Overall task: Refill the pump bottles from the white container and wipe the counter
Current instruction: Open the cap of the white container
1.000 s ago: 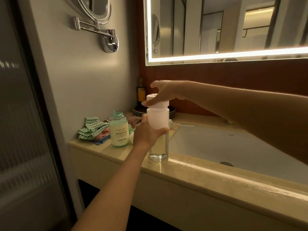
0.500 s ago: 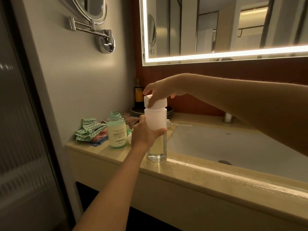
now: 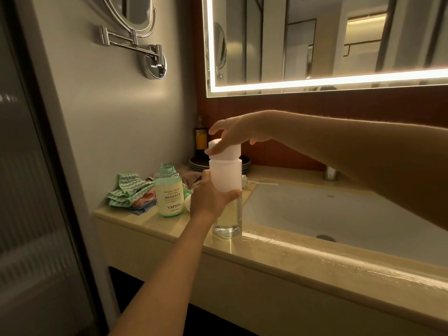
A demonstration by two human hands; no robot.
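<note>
Left grip (image 3: 208,200) wraps its curled fingers round the rounded lower end of the matte white container (image 3: 225,177), holding it upright just above a clear cylindrical bottle (image 3: 228,221). That bottle stands on the glossy beige stone desk (image 3: 278,248) with a shallow layer of clear liquid at its base. Right grip (image 3: 232,134) reaches over from above, fingers bent down onto the container's smooth white cap (image 3: 229,151). Beside them stands an uncapped pale green bottle (image 3: 169,192) with a threaded neck, and wavy-striped green cloths (image 3: 128,190) lie crumpled behind it. A pump head (image 3: 257,182) with a thin tube lies near the white oval sink (image 3: 327,214).
</note>
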